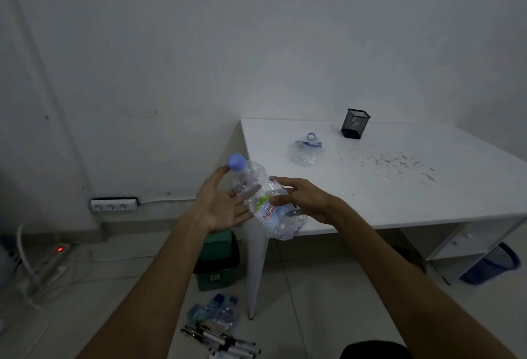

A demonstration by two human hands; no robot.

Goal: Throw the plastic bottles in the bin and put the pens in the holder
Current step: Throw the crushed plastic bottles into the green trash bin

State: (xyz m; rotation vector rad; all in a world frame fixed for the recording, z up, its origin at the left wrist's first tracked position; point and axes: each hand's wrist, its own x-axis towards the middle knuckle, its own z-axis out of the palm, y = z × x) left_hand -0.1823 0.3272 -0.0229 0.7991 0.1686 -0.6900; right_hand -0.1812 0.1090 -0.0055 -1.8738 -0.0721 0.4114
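A crumpled plastic bottle (263, 201) (blue cap up and to the left) is gripped around its labelled middle by the right hand (302, 201), in the air just off the white table (399, 187) corner. The left hand (221, 207) is spread flat, fingers straight, against the bottle's neck side. A green bin (218, 258) is seen on the floor below, with more bottles (219, 313) and pens (225, 343) beside it, while a mesh holder (355, 123) and another crushed bottle (306, 151) are left on the table.

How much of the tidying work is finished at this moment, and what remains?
Nothing looks finished: the mesh pen holder on the white table shows no pens. In hand: the right hand grips a crumpled plastic bottle, with the left hand open beside it. Left: the crushed bottle on the table, the bottles on the floor, the pens; green bin.
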